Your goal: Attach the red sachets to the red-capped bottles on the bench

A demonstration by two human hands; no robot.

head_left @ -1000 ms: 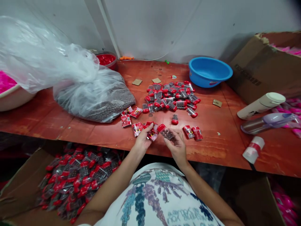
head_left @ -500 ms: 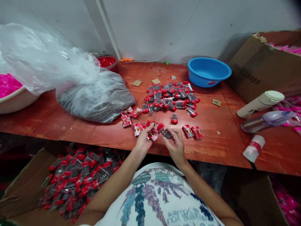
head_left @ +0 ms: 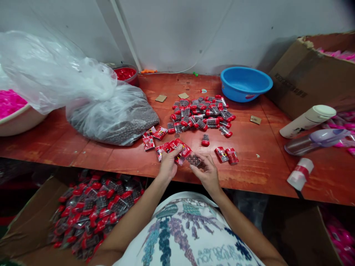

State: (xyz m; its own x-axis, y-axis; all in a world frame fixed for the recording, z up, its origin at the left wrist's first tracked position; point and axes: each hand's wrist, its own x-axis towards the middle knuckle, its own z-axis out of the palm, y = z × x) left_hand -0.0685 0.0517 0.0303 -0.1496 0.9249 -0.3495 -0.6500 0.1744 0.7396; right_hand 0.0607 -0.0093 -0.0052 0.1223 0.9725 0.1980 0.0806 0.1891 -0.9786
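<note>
Between the fingers of my left hand [head_left: 168, 163] is a red printed plastic sleeve [head_left: 184, 147]. My right hand [head_left: 207, 170] grips a small clear bottle of dark beads [head_left: 193, 159], its capped end at the mouth of the sleeve, apparently partly covered by it. More red printed packets [head_left: 163, 147] lie just beyond my left hand. Past both hands is a pile of red-capped bottles [head_left: 198, 114]. One single bottle [head_left: 205, 140] stands apart, nearer to me. To the right of my right hand lie two wrapped bottles [head_left: 227, 155].
A plastic bag of dark beads [head_left: 113, 114] rests on the left of the table. A blue basin [head_left: 246, 96] stands at the back right, near a cardboard box [head_left: 294, 79] and a white flask [head_left: 306, 122]. Below the edge, a box holds many red-capped bottles [head_left: 94, 207].
The bottle's red cap showed between my hands before; now the red sleeve covers that end. My two hands have shifted only slightly.
</note>
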